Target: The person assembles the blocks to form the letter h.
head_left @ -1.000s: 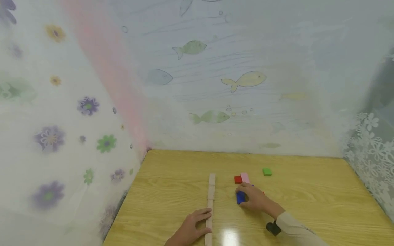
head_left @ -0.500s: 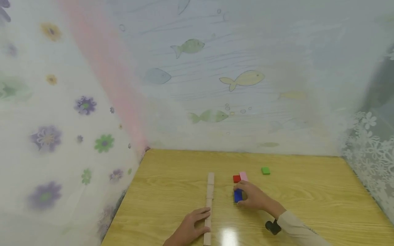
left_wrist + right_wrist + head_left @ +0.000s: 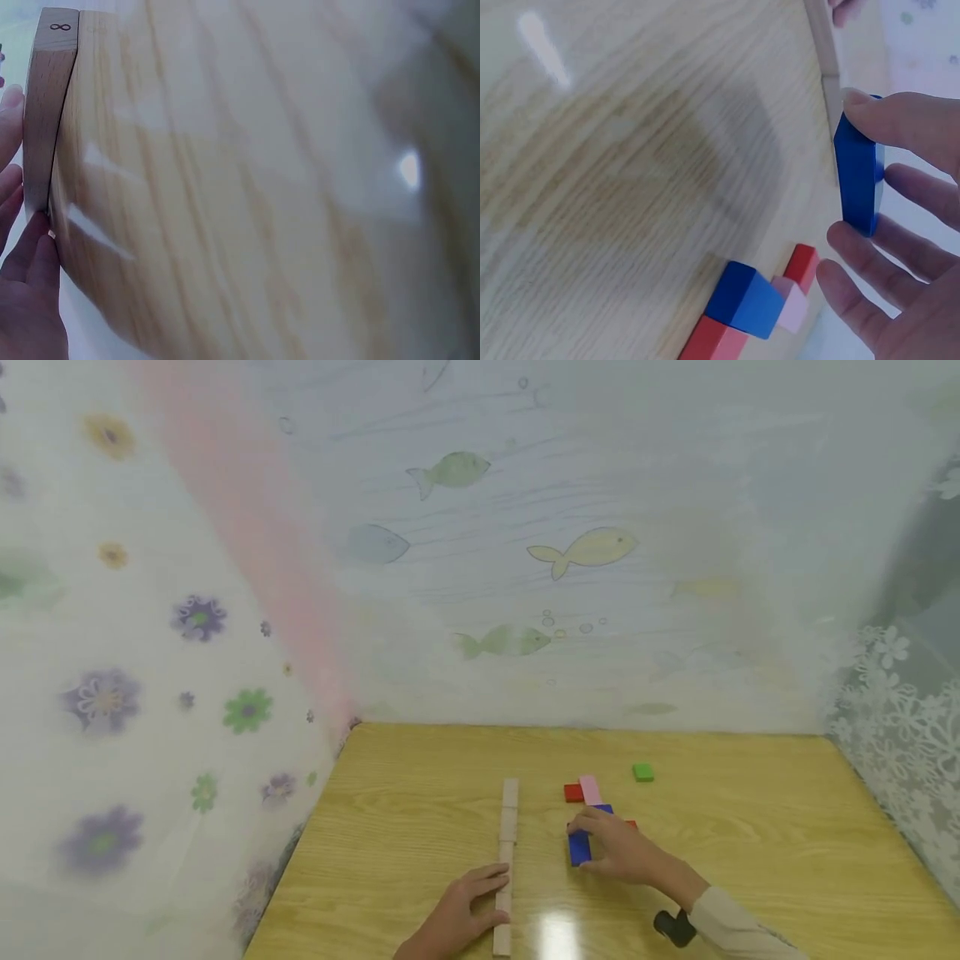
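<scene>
Glossy table (image 3: pixel 780 835), fish-patterned sheet (image 3: pixel 652 652) behind: the right hand (image 3: pixel 621 848) pinches a blue block (image 3: pixel 579 850); the left hand (image 3: pixel 454 913), fingers relaxed, touches a wooden row (image 3: pixel 507 850).

1. The row of blocks (image 3: pixel 507 852) runs toward the desk's (image 3: pixel 405 793) far edge, nearer its left edge.
2. Right of it: the cluster (image 3: pixel 590 790).
3. Between row and cluster's near-left side: the right hand's block (image 3: pixel 579 850).
4. Behind-right, nearest the far edge: a lone block (image 3: pixel 642 772).
</scene>
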`<state>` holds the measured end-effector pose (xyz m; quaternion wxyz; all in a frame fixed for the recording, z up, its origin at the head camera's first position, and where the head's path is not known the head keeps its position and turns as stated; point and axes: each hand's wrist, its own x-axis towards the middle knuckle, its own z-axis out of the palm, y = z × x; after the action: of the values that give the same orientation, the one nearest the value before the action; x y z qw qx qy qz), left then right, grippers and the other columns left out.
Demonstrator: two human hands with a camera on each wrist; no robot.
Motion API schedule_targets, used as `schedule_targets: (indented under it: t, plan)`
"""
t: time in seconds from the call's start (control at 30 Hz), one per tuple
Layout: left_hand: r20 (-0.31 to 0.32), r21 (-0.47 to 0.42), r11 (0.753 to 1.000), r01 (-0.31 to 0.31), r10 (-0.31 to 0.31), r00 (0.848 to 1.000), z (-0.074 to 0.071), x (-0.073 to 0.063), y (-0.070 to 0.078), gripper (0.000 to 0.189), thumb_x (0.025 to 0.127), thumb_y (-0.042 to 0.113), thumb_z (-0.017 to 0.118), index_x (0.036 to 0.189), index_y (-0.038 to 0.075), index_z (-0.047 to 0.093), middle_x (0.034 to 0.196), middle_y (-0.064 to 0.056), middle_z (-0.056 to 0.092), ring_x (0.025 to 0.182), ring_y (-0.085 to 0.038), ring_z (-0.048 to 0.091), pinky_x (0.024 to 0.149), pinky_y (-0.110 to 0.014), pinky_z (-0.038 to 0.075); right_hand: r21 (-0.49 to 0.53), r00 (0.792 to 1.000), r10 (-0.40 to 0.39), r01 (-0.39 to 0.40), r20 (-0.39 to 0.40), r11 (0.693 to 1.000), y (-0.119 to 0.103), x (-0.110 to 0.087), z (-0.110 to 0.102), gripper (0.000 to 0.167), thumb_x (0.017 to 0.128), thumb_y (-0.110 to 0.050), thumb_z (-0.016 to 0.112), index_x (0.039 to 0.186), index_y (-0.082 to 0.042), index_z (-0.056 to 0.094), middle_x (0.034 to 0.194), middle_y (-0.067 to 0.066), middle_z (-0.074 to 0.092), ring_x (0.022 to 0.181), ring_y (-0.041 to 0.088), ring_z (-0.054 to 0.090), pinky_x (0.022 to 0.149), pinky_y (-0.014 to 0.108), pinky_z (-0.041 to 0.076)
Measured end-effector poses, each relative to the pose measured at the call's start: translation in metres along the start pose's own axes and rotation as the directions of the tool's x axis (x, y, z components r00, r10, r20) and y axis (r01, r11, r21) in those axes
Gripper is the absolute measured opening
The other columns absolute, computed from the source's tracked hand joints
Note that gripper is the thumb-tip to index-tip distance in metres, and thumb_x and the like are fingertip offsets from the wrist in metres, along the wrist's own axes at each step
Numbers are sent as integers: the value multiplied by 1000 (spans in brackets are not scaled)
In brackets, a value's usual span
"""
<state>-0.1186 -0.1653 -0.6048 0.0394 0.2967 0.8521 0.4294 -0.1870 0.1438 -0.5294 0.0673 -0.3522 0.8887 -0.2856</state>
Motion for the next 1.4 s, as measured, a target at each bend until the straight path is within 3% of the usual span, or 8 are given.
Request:
schedule_targets:
  t: [0.43,0.83,1.2,1.4]
  plan:
    - [13,-10,999,45,-45,999,-2,1,7,55,87,33,67,131,3,55,141,-5,47,127,-30,44,102,-42,40,38,999,12,-13,32,999,-15,-16,-1,41,78,-20,78,114,-8,62,118,-2,54,107,20,55,86,37,51]
    - [1,1,1000,23,-23,1000,-1,2,2,55,87,35,66,131,4,55,141,-5,47,127,-30,45,101,-42,41,52,999,-4,2,43,999,-21,-28,6,42,79,-22,77,115,-8,63,117,0,55,105,18,56,86,35,51]
    - [-3,-24,1000,17,-17,1000,0,1,2,54,88,35,65,132,5,55,141,-4,47,127,-30,45,100,-41,42,9,999,-31,31,8,999,-31,-40,13,42,78,-23,78,114,-8,63,118,3,57,107,26,56,87,42,51]
    - [1,-31,999,31,-31,1000,-1,0,4,55,87,33,67,132,4,54,141,-5,47,127,-30,45,101,-41,41,23,999,-14,13,36,1000,-35,-44,17,42,78,-24,78,114,-9,63,118,5,58,108,28,56,87,43,51]
